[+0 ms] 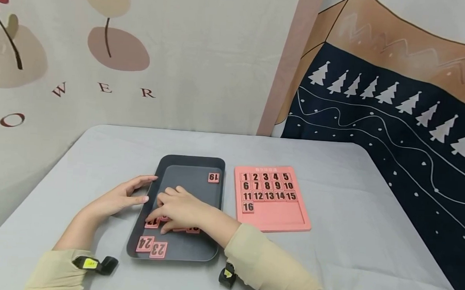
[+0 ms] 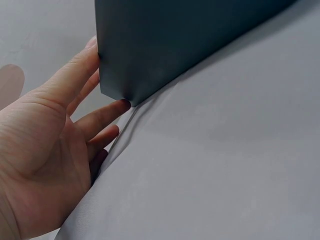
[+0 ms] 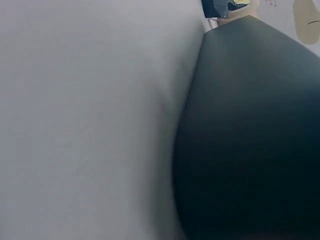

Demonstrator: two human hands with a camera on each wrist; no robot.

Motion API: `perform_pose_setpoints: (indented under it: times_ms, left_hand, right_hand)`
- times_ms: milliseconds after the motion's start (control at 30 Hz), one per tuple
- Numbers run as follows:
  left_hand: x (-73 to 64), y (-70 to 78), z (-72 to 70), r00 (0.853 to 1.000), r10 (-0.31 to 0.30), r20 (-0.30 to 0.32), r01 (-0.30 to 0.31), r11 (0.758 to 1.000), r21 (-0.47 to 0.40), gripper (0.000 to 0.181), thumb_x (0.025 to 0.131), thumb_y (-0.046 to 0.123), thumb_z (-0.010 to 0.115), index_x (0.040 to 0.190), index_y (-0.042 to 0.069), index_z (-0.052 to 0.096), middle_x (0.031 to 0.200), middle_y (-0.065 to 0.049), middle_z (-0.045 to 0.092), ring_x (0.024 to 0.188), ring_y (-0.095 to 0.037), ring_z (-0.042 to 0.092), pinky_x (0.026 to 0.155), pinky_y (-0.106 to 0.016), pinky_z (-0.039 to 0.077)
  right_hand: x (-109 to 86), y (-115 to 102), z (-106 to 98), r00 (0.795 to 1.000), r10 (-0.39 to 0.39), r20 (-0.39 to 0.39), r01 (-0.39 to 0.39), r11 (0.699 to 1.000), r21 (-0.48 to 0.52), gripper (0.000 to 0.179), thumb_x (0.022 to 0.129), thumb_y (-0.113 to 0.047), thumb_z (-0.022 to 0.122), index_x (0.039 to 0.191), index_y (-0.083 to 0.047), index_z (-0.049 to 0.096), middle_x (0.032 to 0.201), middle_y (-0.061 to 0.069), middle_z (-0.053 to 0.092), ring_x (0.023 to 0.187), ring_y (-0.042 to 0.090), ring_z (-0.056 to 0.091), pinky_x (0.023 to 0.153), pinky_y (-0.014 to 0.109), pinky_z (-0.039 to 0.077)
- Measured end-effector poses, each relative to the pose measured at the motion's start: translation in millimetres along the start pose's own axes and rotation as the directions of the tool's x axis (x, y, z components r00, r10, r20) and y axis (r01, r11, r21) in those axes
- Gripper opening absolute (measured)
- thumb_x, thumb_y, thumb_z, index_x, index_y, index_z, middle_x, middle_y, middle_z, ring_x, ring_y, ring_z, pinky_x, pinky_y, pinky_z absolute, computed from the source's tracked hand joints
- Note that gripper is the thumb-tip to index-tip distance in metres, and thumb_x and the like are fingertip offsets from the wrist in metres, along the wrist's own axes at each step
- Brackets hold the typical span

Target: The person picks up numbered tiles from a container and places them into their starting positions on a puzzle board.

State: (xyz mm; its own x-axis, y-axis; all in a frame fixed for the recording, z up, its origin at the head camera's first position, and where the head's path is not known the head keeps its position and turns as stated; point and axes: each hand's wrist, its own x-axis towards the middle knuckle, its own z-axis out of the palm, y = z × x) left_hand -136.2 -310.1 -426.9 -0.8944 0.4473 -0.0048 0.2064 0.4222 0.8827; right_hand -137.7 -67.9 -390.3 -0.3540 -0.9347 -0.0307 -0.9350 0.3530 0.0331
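A dark grey tray [image 1: 192, 160] lies on the table with pink number tiles in it. My right hand [image 1: 183, 209] reaches down into it, a finger at the left edge of the 17 tile [image 1: 152, 223] and the thumb spread apart on the other side. More tiles lie partly hidden under this hand. Tiles 24 [image 1: 145, 244] and 23 [image 1: 158, 249] sit at the near end; tile 19 [image 1: 213, 177] is at the far right corner. Fingertips of my left hand [image 1: 115, 198] touch the tray's left side, fingers extended, as the left wrist view also shows.
Right of the tray is a pink number board [image 1: 280, 219] with tiles 1 to 16 set in order. Below them its recess is bare. A pale cloth covers the table [image 1: 368, 257]; printed curtains hang behind it. Black cameras [image 1: 227, 275] are strapped to both wrists.
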Motion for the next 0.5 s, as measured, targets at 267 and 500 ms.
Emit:
perform_pose_setpoints:
  times_ms: [267, 500]
  left_hand:
    - [-0.4, 0.9, -0.1, 1.000, 0.002, 0.007, -0.002, 1.000, -0.002, 0.057, 0.096, 0.014, 0.059, 0.147, 0.011, 0.035, 0.147, -0.020, 0.035, 0.134, -0.043, 0.026, 0.099, -0.066, 0.022]
    - [-0.7, 0.8, 0.3, 1.000, -0.008, 0.006, 0.008, 1.000, -0.003, 0.057, 0.096, 0.015, 0.059, 0.147, 0.012, 0.035, 0.148, -0.020, 0.033, 0.135, -0.044, 0.023, 0.099, -0.067, 0.021]
  right_hand:
    - [3.6, -1.9, -0.4, 1.000, 0.014, -0.015, -0.014, 1.000, 0.028, 0.042, 0.082, -0.051, 0.066, 0.123, -0.044, 0.062, 0.104, -0.017, 0.048, 0.091, 0.003, 0.036, 0.076, 0.020, 0.027]
    - [8.9, -3.7, -0.3, 1.000, 0.023, -0.011, -0.022, 1.000, 0.020, 0.038, 0.078, -0.055, 0.066, 0.114, -0.043, 0.065, 0.100, -0.018, 0.045, 0.091, 0.003, 0.036, 0.077, 0.020, 0.027]
